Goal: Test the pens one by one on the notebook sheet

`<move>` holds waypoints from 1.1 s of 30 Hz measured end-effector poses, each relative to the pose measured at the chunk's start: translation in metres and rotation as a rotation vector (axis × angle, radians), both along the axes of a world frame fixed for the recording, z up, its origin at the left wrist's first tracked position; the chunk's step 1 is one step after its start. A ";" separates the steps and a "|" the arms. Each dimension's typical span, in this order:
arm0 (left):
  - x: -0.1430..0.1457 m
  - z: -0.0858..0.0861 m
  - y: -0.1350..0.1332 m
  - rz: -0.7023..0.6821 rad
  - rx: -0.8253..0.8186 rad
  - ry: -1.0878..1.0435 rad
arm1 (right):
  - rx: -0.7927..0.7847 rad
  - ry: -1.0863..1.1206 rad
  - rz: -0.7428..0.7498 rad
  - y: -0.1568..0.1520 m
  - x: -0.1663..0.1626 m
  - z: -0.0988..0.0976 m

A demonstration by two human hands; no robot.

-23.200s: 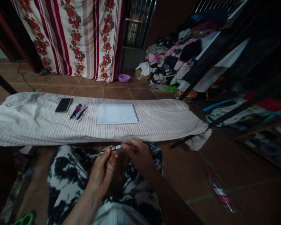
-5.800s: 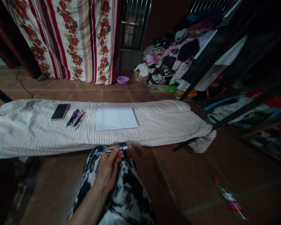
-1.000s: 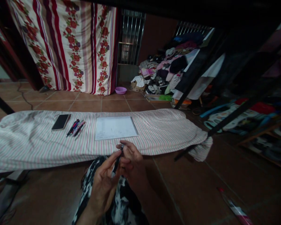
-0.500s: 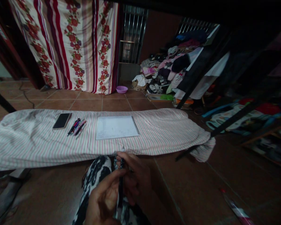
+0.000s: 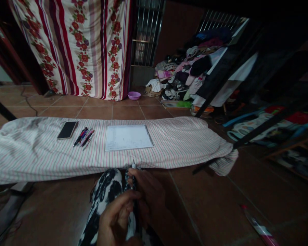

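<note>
Above my lap, my right hand (image 5: 147,191) grips a pen (image 5: 133,165), whose pale pointed tip sticks out past the fingertips. The rest of its dark barrel runs back between my hands, partly hidden. My left hand (image 5: 115,215) is curled around the rear part of that pen, its thumb against my right hand's fingers. Just beyond the tip is the front edge of a low surface under a striped cloth (image 5: 179,150). A spiral notepad (image 5: 128,137) lies open on it, with faint marks on the white page.
Left of the notepad lie several pens (image 5: 84,137) and a dark phone (image 5: 67,130). Slanting black bars (image 5: 256,133) stand at the right. On the tiled floor are a purple basin (image 5: 133,95), heaped clothes (image 5: 184,70) and a red-and-white object (image 5: 259,227). A floral curtain (image 5: 94,51) hangs behind.
The pen's pale tip now shows farther out beyond my right fingers. My left hand has shifted slightly to the right along the barrel, and the view has tilted a little.
</note>
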State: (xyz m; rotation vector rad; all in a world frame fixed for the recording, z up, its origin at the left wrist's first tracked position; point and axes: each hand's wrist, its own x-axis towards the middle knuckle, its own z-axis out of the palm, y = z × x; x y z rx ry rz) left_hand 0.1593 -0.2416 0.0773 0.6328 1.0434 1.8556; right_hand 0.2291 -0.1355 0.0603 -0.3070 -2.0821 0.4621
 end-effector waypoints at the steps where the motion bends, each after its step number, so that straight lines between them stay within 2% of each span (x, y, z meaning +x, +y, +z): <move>1: -0.002 -0.003 0.001 -0.017 0.015 0.006 | -0.014 -0.010 -0.003 0.001 0.000 -0.002; 6: -0.014 -0.023 0.002 -0.147 0.114 0.089 | -0.100 0.000 0.039 0.003 0.000 -0.010; 10: -0.019 -0.034 0.000 -0.166 0.095 0.238 | -0.145 0.033 0.057 0.007 -0.002 -0.015; 17: -0.017 -0.031 0.004 -0.137 0.054 0.598 | -0.279 0.042 0.097 0.010 -0.005 -0.020; 23: -0.016 -0.035 0.014 -0.116 -0.057 0.838 | -0.486 0.153 0.004 0.009 -0.016 -0.027; 28: -0.001 -0.037 0.017 -0.107 -0.137 0.883 | -0.604 0.161 -0.034 0.008 -0.015 -0.029; 33: 0.006 -0.046 0.026 -0.088 -0.213 0.767 | -0.616 0.111 -0.026 0.010 -0.013 -0.033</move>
